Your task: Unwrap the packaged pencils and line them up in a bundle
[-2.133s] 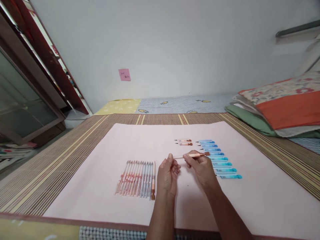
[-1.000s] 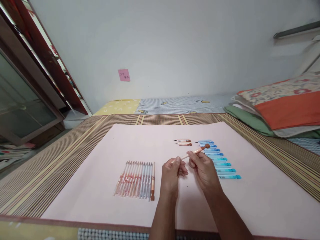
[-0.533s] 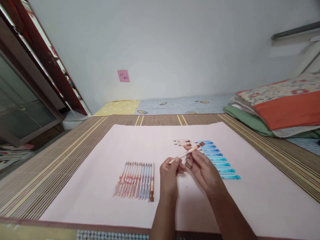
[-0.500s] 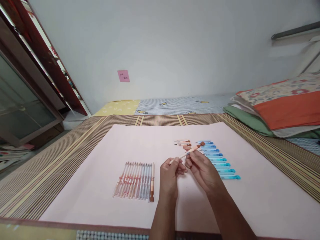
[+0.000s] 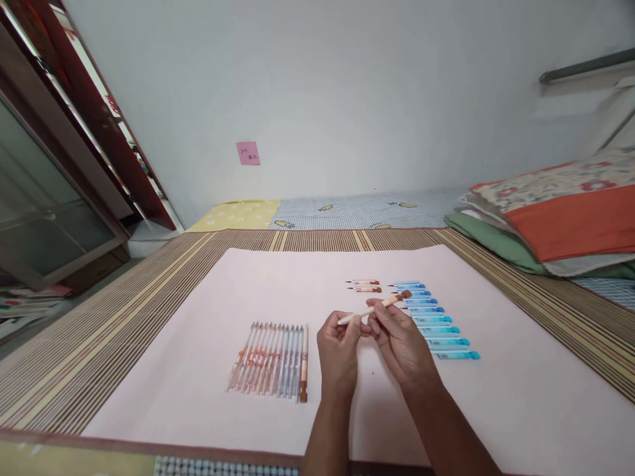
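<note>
Both my hands hold one thin pen with a pale barrel and a brown end (image 5: pixel 378 307) just above the pink sheet (image 5: pixel 208 370). My left hand (image 5: pixel 339 352) pinches its near, pale tip. My right hand (image 5: pixel 401 341) grips the middle of the barrel, and the brown end points up and right. A row of several pens (image 5: pixel 270 359) lies to the left of my hands. Two short brown-ended pens (image 5: pixel 364 285) lie beyond them, and a column of several blue pens (image 5: pixel 432 318) lies to the right.
The pink sheet lies on a striped woven mat (image 5: pixel 99 330). Folded bedding and an orange pillow (image 5: pixel 560 218) are piled at the right. A glass-fronted cabinet (image 5: pixel 44 198) stands at the left with magazines (image 5: pixel 24 301) beneath. A pink note (image 5: pixel 247 153) sticks to the wall.
The pen has tilted from nearly level to brown end raised, then come down a little. My left hand shifted from beside the tip to pinching it. The pens on the sheet have not moved.
</note>
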Available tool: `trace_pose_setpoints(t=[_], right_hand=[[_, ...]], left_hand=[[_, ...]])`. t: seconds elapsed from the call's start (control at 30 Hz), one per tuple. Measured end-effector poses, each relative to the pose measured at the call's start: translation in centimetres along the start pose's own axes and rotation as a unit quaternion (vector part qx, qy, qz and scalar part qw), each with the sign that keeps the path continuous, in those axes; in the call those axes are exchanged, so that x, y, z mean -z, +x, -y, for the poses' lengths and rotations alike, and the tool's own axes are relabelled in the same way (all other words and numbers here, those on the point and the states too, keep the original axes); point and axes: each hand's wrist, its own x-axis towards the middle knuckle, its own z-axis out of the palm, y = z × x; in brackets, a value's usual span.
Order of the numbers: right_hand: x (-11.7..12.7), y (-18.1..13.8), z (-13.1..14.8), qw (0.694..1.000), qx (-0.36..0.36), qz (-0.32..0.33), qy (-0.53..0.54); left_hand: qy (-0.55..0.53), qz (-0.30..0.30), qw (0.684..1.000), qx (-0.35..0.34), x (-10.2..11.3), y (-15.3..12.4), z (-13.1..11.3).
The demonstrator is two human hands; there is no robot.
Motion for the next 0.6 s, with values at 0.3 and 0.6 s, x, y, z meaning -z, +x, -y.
trace_pose_setpoints(t=[0.3, 0.6], right_hand=[[-0.8, -0.7, -0.3, 0.993, -0.023, 0.114, -0.007], [-0.5, -0.6, -0.1, 0.986, -0.063, 0.14, 0.058]], left_hand=[[-0.299, -0.075, 0.945, 0.113, 1.2, 1.2, 0.4], [-0.326, -0.058, 0.936, 0.116, 1.3, 1.2, -0.2]])
